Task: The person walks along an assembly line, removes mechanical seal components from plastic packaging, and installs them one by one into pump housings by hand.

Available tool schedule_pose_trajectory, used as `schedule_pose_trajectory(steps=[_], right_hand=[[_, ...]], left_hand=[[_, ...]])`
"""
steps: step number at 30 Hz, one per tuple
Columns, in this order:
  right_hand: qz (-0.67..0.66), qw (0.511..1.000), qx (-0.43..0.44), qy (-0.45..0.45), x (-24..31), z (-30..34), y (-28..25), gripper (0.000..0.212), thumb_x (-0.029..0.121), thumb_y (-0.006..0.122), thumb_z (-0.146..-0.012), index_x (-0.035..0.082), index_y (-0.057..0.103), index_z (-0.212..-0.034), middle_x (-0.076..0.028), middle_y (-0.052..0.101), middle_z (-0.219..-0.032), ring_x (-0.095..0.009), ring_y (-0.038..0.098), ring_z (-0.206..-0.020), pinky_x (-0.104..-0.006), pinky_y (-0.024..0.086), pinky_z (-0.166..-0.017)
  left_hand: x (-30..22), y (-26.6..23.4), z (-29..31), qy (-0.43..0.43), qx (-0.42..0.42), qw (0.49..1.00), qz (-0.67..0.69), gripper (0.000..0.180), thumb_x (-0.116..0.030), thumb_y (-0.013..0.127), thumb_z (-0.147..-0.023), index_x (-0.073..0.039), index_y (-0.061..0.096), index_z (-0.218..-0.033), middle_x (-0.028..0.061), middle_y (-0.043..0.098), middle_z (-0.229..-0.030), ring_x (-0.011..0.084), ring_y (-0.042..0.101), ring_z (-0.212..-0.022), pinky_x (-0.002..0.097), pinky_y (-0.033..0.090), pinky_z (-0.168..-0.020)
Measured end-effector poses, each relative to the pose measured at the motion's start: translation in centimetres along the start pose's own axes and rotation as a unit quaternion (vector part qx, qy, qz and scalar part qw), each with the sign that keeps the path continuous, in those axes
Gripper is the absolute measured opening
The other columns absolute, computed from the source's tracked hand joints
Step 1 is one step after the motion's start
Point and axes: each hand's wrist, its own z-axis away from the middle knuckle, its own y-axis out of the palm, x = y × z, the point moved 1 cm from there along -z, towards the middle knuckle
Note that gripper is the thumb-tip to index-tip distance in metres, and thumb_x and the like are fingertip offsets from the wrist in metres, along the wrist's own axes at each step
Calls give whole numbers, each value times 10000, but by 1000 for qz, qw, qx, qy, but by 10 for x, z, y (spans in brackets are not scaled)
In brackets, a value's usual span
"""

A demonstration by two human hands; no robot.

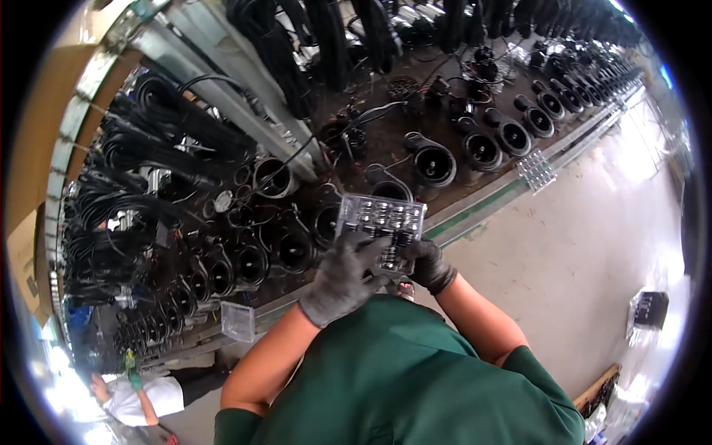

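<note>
A clear plastic tray (382, 211) with several rows of shiny round metal parts is held in front of my green shirt, over the bench edge. My gloved left hand (345, 278) grips the tray at its lower left, with fingers reaching across its face. Those fingers cover part of the dark rows there. At the lower right side, my gloved right hand (430, 267) is closed on the tray, its fingers curled against the edge. Just beyond the tray stands a round black housing (433, 165), one of a long row along the bench.
Bundles of black cable (170, 111) hang along a metal frame (222, 81). Another clear tray (536, 171) lies at the bench edge on the right, and a clear plastic box (238, 321) at the left. A person in a white shirt (152, 400) is at the lower left.
</note>
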Motion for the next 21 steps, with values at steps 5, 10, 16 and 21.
schedule_pose_trajectory(steps=[5, 10, 16, 21], right_hand=[[-17, 999, 32, 29, -3, -4, -2, 783, 167, 672, -745, -1, 484, -1486, -152, 619, -1396, -312, 633, -1250, -442, 522, -1093], [-27, 998, 2, 52, -7, 2, -12, 700, 85, 628, -748, -10, 532, -1435, -147, 652, -1343, -290, 648, -1211, -424, 530, -1077], [44, 998, -29, 16, -8, 9, -13, 671, 75, 634, -753, -11, 553, -1413, -115, 671, -1296, -230, 651, -1156, -362, 532, -1013], [67, 996, -56, -23, -21, 14, -25, 646, 72, 642, -773, -17, 548, -1405, -114, 673, -1293, -230, 646, -1157, -359, 531, -1012]], left_hand=[[-3, 6, -11, -70, 51, 995, 45, 597, -301, 898, -750, -126, 709, -1288, 140, 545, -1199, 324, 583, -1105, 442, 534, -946], [-7, 10, -8, -77, 78, 993, 45, 522, -291, 890, -761, -121, 737, -1230, 123, 545, -1175, 307, 586, -1097, 434, 529, -935], [-13, 21, -15, -148, 102, 981, 75, 534, -239, 918, -716, -95, 714, -1189, 168, 541, -1240, 350, 591, -1141, 462, 518, -1009], [-10, 27, -23, -154, 174, 969, 88, 429, -221, 849, -716, -79, 745, -1108, 154, 602, -1188, 348, 580, -1146, 460, 495, -1036]])
